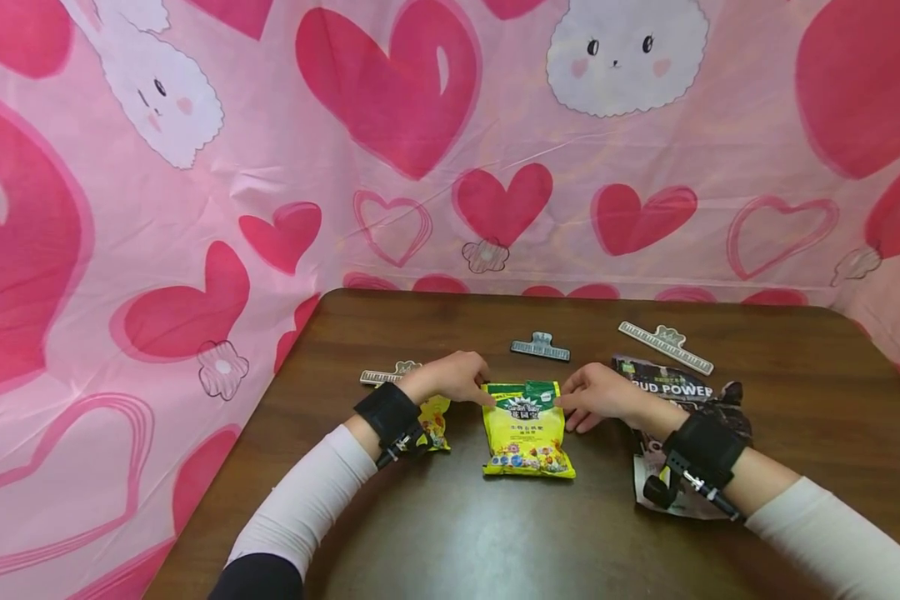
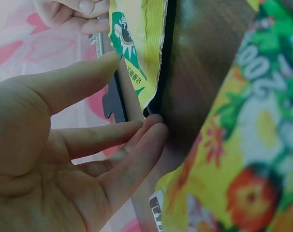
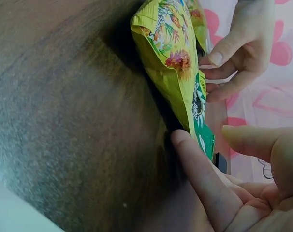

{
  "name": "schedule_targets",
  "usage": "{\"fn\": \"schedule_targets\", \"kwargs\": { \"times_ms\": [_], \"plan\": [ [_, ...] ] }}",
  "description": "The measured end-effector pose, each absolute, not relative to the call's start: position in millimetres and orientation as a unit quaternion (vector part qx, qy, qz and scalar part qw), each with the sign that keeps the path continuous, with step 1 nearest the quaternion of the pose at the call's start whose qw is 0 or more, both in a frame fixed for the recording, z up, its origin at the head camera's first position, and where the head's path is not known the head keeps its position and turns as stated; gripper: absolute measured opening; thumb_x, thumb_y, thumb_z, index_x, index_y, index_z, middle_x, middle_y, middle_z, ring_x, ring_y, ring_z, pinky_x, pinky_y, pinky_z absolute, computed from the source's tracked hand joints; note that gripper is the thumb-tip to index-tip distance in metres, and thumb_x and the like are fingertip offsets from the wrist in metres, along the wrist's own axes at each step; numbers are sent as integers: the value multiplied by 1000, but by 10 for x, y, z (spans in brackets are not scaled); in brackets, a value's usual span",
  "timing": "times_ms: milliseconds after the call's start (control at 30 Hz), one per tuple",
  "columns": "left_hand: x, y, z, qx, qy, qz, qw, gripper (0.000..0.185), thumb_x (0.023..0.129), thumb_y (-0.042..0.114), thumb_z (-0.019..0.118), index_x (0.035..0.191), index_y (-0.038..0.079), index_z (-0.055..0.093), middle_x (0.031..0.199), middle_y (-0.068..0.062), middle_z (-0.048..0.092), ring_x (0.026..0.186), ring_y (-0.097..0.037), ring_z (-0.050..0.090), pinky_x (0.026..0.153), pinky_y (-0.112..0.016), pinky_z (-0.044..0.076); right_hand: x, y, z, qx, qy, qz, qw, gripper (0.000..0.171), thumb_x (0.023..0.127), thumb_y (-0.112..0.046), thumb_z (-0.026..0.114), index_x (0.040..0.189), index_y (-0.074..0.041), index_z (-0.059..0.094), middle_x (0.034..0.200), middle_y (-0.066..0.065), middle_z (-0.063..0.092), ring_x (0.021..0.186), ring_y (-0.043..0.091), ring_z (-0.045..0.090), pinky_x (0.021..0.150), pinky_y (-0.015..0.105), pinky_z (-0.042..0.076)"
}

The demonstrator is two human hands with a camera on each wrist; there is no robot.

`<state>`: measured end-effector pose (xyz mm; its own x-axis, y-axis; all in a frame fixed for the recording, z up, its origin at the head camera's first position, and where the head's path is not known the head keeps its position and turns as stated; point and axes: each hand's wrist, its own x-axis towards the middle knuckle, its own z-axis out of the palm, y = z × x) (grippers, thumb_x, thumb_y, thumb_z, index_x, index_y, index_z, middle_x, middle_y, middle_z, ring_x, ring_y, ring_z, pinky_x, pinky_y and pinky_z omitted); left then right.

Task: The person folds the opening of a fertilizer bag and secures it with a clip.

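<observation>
A yellow bag with a green top band [image 1: 525,446] lies flat on the brown table, printed with flowers. At its upper left corner is my left hand [image 1: 457,377], thumb and fingers spread apart around the corner in the left wrist view. My right hand [image 1: 600,393] is at the upper right corner. In the right wrist view, a fingertip [image 3: 181,137] is right at the bag's side edge, with the thumb held away from it. A second yellow flowered bag [image 1: 436,423] lies under my left wrist, partly hidden by it.
A dark bag lettered "UD POWER" [image 1: 671,387] lies beneath my right forearm, partly covered. Behind the bags are a blue-grey clip [image 1: 542,347], a long pale clip [image 1: 663,343] at right, and another pale clip [image 1: 378,377] at left. Pink heart-printed cloth [image 1: 420,250] hangs behind the table.
</observation>
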<state>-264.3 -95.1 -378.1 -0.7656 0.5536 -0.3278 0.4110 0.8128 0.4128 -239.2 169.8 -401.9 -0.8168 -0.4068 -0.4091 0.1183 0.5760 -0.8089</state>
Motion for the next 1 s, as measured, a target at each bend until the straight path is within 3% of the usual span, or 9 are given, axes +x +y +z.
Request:
{"fn": "schedule_targets", "kwargs": {
  "times_ms": [167, 533, 767, 1000],
  "plan": [
    [-2642, -937, -3787, 267, 925, 163, 217, 44, 87, 31, 76, 119, 3, 69, 97, -8, 67, 79, -16, 52, 67, -23, 42, -2393, 1694, -4036, -87, 839, -459, 279, 34, 94, -18, 66, 115, 10, 64, 93, 12, 72, 72, 16, 71, 68, 34, 61],
    [-2641, -938, -3853, 267, 924, 173, 211, 46, 86, 29, 77, 122, 2, 67, 115, -13, 69, 95, -21, 60, 89, -36, 53, -2415, 1681, -4082, -76, 839, -469, 265, 31, 93, -14, 67, 111, 9, 57, 92, 13, 68, 70, 14, 69, 70, 34, 61],
    [-2630, -953, -3862, 248, 926, 196, 207, 41, 85, 29, 78, 115, 4, 62, 108, -9, 64, 91, -19, 54, 86, -33, 50, -2414, 1695, -4098, -88, 830, -482, 266, 29, 93, -11, 67, 110, 8, 53, 88, 10, 70, 68, 14, 68, 69, 34, 61],
    [-2620, -978, -3873, 237, 917, 232, 221, 38, 86, 24, 77, 110, 6, 54, 100, -8, 58, 80, -17, 57, 72, -28, 44, -2410, 1714, -4114, -104, 821, -496, 262, 30, 93, -10, 67, 112, 9, 52, 89, 10, 73, 70, 15, 68, 70, 35, 61]
  ]
}}
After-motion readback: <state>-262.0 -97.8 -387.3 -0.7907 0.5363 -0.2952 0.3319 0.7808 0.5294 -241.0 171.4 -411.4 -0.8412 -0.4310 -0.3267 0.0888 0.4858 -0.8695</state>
